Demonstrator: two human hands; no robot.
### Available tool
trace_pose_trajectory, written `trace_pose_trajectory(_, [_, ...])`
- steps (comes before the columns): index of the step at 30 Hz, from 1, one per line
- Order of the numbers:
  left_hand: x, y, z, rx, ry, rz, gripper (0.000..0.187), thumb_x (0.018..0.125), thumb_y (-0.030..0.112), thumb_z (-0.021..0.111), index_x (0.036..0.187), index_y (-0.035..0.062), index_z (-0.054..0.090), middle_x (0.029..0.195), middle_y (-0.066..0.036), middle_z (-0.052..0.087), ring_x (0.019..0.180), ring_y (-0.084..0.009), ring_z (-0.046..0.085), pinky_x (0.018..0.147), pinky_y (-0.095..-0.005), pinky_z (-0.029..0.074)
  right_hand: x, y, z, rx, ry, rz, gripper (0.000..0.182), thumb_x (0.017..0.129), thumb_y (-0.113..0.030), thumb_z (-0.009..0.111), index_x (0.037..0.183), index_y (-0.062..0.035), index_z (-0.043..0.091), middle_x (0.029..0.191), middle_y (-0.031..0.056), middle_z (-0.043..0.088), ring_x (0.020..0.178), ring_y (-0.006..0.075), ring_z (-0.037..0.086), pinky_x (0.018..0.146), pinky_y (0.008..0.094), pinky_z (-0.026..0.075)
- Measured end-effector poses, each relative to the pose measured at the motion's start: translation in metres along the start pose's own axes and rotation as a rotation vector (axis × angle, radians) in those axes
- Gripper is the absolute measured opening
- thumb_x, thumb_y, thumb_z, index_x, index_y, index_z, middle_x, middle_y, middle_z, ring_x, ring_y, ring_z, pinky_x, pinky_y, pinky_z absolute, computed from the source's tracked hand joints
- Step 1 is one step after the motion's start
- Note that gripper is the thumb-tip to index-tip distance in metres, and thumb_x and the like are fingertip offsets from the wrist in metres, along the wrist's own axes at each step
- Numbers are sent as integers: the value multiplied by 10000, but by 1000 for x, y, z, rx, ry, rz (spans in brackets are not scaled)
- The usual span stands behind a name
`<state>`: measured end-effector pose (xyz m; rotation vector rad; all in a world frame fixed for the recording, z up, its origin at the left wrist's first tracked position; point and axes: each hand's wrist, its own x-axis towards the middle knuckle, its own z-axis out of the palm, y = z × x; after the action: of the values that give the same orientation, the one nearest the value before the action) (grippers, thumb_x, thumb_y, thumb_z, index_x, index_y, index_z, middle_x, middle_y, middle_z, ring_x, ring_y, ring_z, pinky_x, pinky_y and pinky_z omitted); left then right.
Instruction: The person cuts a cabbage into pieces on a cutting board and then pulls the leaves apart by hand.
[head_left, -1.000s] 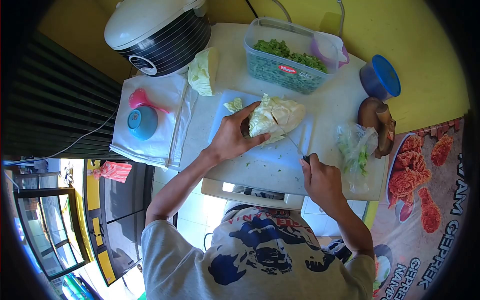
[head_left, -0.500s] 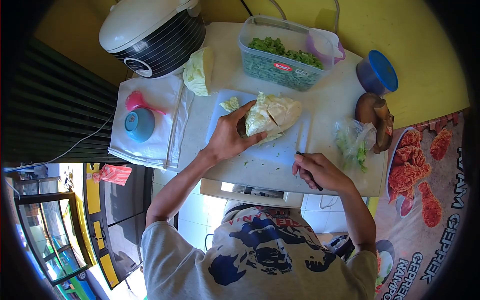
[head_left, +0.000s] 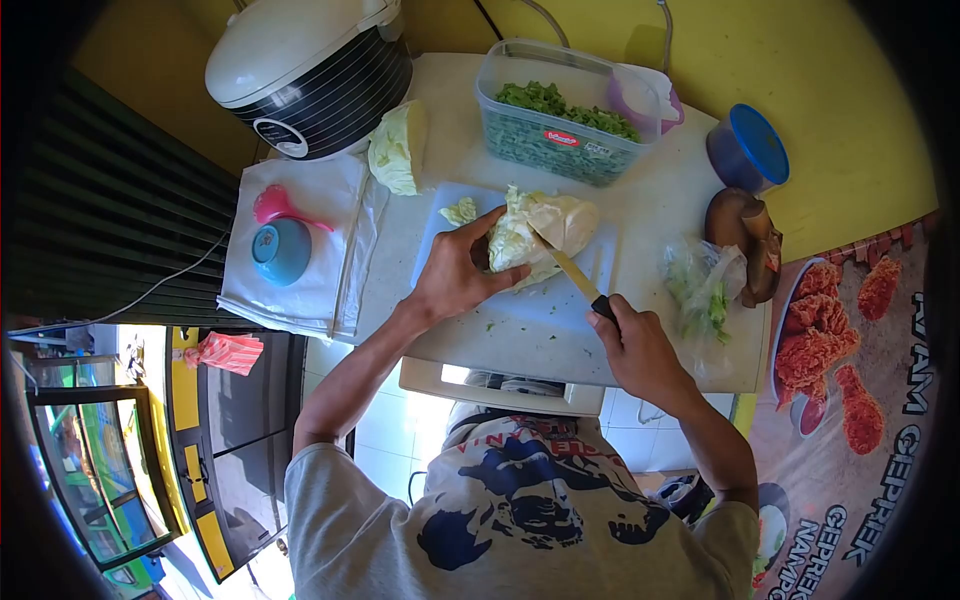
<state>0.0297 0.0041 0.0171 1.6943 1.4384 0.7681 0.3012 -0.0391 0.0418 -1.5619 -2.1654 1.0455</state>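
Note:
On a white cutting board lies a piece of pale cabbage. My left hand grips its left side, thumb along the near edge and fingers over the far side. A knife with a black handle is in my right hand, fingers closed round the handle. Its blade slants up and to the left, with the tip at the cabbage's upper face. Beside my left fingers, a small loose cabbage scrap rests on the board.
Behind the board stands a clear plastic tub of chopped greens. Another cabbage piece sits by the rice cooker. At left are a blue bowl and pink spoon; at right, a bag of greens and blue-lidded container.
My right hand has turned the knife and brought it up, so the blade now shows flat against the cabbage. My left hand keeps its hold on the cabbage.

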Motion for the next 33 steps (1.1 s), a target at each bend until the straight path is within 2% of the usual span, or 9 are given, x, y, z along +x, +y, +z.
trace_pose_trajectory(6, [2,-10,3,-92,-19,73,827,793,126,852,1475,-70,427,1152,-135,679,1056,-144,622,961,-304,504,6,5,-42,251,-308,118,326,1032,-256,569,855,17,573,603,88,530,537,173,469,554,367,390])
trace_pose_trajectory(9, [1,-3,0,-129,-30,20,813,797,92,845,1476,-57,424,1283,-167,638,1179,-178,600,1058,-335,471,-8,-9,-78,98,-277,75,328,1029,-248,572,837,17,581,617,40,487,568,118,424,555,324,365])
trace_pose_trajectory(13, [5,-10,3,-170,-49,34,804,793,64,842,1472,-48,426,1319,-161,616,1199,-188,593,1070,-337,465,10,-9,-59,119,239,-154,192,931,-151,711,907,6,603,619,58,509,574,105,461,555,301,385])
trace_pose_trajectory(14, [5,-10,2,-163,-59,46,803,793,59,840,1472,-47,425,1319,-159,615,1200,-188,593,1071,-338,465,23,-12,-48,122,349,-267,203,857,-98,769,925,-1,604,738,85,586,608,151,563,578,311,441])
trace_pose_trajectory(16, [6,-9,0,-154,-74,64,801,793,51,837,1473,-46,424,1318,-155,614,1200,-189,593,1072,-338,466,47,-14,-34,0,399,-387,245,831,-126,790,980,-10,633,854,91,619,677,204,629,611,332,489])
trace_pose_trajectory(20, [6,-7,-3,-162,-93,40,767,784,49,843,1442,-50,462,1276,-142,639,1159,-174,610,1048,-338,482,67,-35,-32,-279,323,-472,377,794,-189,817,1109,-37,677,1040,83,638,821,301,683,689,398,549])
trace_pose_trajectory(22, [7,-4,-6,-138,-120,15,741,778,51,847,1419,-51,488,1237,-132,660,1124,-165,622,1029,-338,493,78,-38,-37,-334,219,-510,409,785,-223,820,1135,-55,692,1039,71,651,855,298,687,724,413,551])
trace_pose_trajectory(27, [14,-29,2,-172,-25,203,677,748,136,868,1343,-18,583,730,-35,594,625,-107,487,596,-301,445,104,-45,-54,-387,29,-522,377,755,-248,825,1051,-38,722,1021,69,684,904,316,678,784,435,537])
trace_pose_trajectory(33, [15,-30,0,-119,-29,207,655,752,135,865,1322,-29,589,809,-61,645,671,-121,537,641,-297,483,118,-63,-68,-445,-108,-441,364,738,-255,833,984,-8,729,959,101,699,916,347,665,801,450,520])
